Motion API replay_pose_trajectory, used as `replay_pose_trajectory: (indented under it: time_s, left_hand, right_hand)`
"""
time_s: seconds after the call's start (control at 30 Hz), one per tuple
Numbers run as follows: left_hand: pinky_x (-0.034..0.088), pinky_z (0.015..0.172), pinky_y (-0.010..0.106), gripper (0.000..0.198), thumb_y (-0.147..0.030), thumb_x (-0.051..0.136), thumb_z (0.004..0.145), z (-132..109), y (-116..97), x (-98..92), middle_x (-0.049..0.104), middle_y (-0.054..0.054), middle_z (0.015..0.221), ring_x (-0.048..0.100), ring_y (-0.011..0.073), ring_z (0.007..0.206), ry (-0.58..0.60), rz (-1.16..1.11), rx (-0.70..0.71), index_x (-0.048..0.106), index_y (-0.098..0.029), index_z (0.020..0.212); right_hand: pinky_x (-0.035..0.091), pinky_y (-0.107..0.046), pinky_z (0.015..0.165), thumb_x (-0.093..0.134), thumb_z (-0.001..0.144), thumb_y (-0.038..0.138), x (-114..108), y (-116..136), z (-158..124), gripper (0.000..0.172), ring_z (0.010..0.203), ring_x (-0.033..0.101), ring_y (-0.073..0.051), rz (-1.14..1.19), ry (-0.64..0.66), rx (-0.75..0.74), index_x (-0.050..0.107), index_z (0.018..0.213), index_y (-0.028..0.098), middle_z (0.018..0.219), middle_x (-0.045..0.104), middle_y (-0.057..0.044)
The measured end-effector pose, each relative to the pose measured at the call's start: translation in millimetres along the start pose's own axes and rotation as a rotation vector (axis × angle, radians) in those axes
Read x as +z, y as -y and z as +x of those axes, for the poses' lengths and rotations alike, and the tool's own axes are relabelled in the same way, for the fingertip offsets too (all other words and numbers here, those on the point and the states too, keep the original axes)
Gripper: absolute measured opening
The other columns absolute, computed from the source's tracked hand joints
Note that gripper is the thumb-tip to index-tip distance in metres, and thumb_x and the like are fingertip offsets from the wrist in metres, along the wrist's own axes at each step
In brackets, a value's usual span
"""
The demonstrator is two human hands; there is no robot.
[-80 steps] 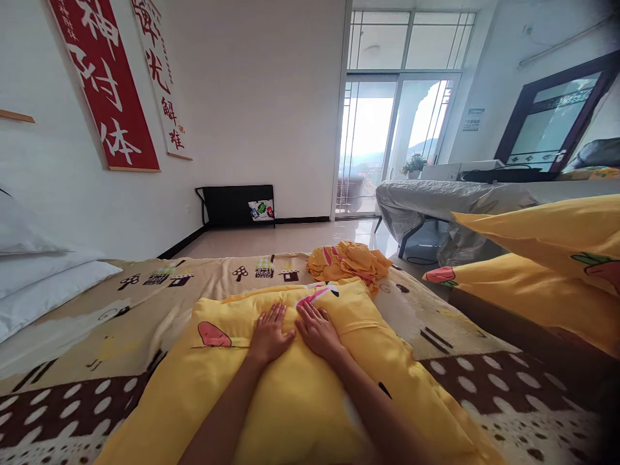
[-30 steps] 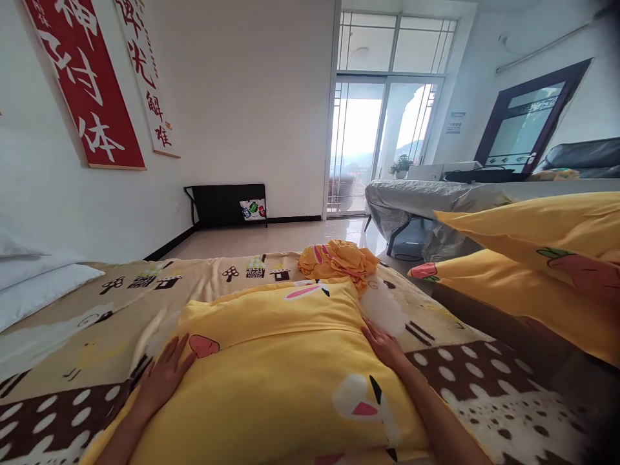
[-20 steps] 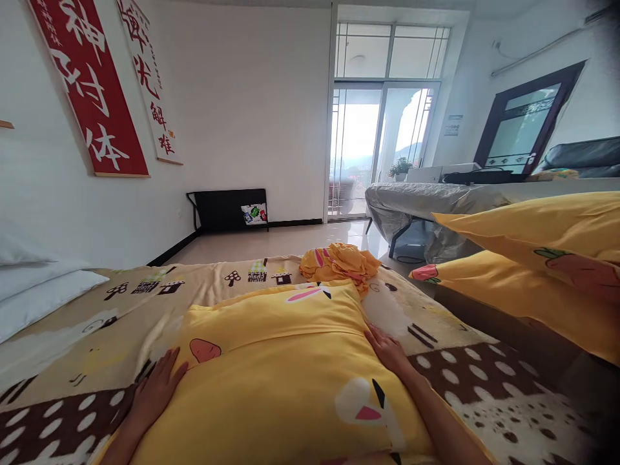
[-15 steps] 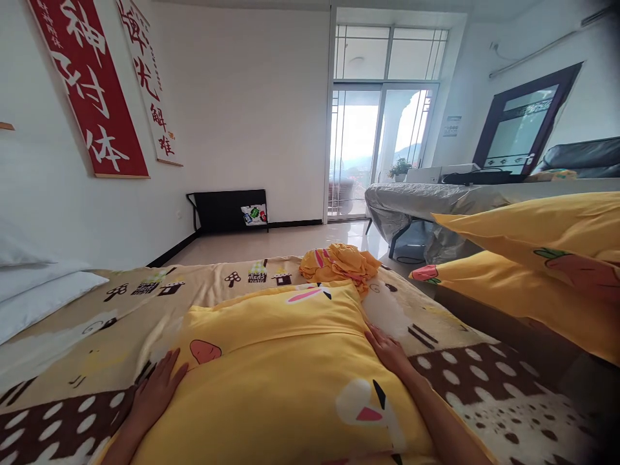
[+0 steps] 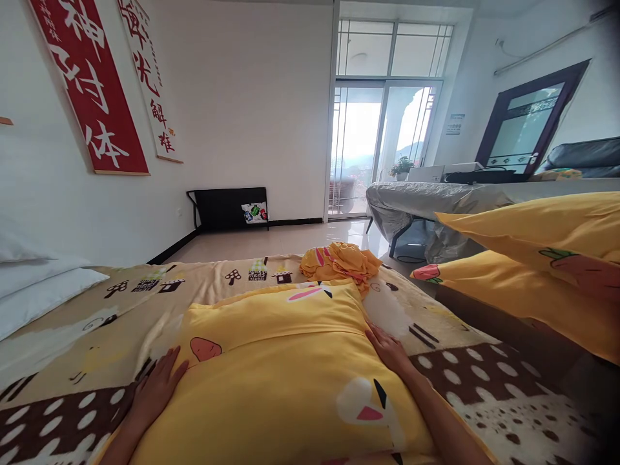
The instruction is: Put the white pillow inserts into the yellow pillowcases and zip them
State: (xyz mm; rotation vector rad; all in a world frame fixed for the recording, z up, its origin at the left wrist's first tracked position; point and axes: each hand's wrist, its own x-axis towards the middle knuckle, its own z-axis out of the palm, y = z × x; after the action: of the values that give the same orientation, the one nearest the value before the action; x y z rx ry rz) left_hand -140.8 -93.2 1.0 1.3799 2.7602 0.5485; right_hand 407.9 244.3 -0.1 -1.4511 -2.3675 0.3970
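A plump yellow pillow (image 5: 281,381) with rabbit and carrot prints lies in front of me on a patterned blanket (image 5: 159,310). Along its left side rests my left hand (image 5: 157,385), fingers stretched out against the cover. My right hand (image 5: 389,349) presses flat on the opposite side, its fingers extended and gripping nothing. A seam or flap edge crosses the upper part of the pillow. Just beyond its far edge lies a crumpled yellow cloth (image 5: 341,263) with pink marks.
Two yellow carrot-print pillows (image 5: 527,278) are stacked at the right. White pillows (image 5: 53,290) lie at the left. Past the bed stand a plastic-covered table (image 5: 416,197), a black folded frame (image 5: 230,210) against the wall and a glass sliding door (image 5: 358,148).
The view has shifted very slightly. Both hands and the pillow stay in place.
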Motion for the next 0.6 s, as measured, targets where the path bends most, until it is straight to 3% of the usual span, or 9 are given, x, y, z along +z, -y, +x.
replay_pose_trajectory:
  time_s: [0.2, 0.43, 0.6]
  left_hand:
    - [0.024, 0.113, 0.049, 0.068, -0.05, 0.02, 0.088, -1.7, -5.3, -5.3, 0.027, 0.003, 0.155, 0.019, 0.0243, 0.144, 0.07, 0.005, -0.041, 0.03, -0.018, 0.147]
    - [0.026, 0.112, 0.052, 0.072, -0.054, 0.022, 0.086, -5.0, -11.2, -9.7, 0.03, 0.005, 0.154, 0.022, 0.0266, 0.143, 0.051, -0.02, -0.042, 0.031, -0.015, 0.146]
    - [0.02, 0.115, 0.05, 0.074, -0.055, 0.02, 0.086, -5.1, -15.2, -12.2, 0.026, 0.002, 0.155, 0.017, 0.0238, 0.145, 0.081, -0.045, -0.088, 0.025, -0.016, 0.148]
  right_hand:
    - [0.026, -0.038, 0.113, 0.017, 0.093, 0.05, -2.2, 1.7, -1.1, 0.063, 0.138, 0.033, -0.019, -0.007, 0.016, -0.01, 0.043, 0.141, 0.018, 0.147, 0.041, -0.006]
    - [0.027, -0.037, 0.114, 0.019, 0.093, 0.051, 1.5, -1.1, 1.6, 0.061, 0.137, 0.036, -0.018, 0.009, -0.015, 0.014, 0.043, 0.141, 0.022, 0.145, 0.045, -0.002]
    - [0.027, -0.038, 0.114, 0.018, 0.093, 0.051, 3.2, -3.3, 2.6, 0.061, 0.137, 0.036, -0.018, 0.009, -0.012, 0.013, 0.043, 0.14, 0.022, 0.145, 0.044, -0.002]
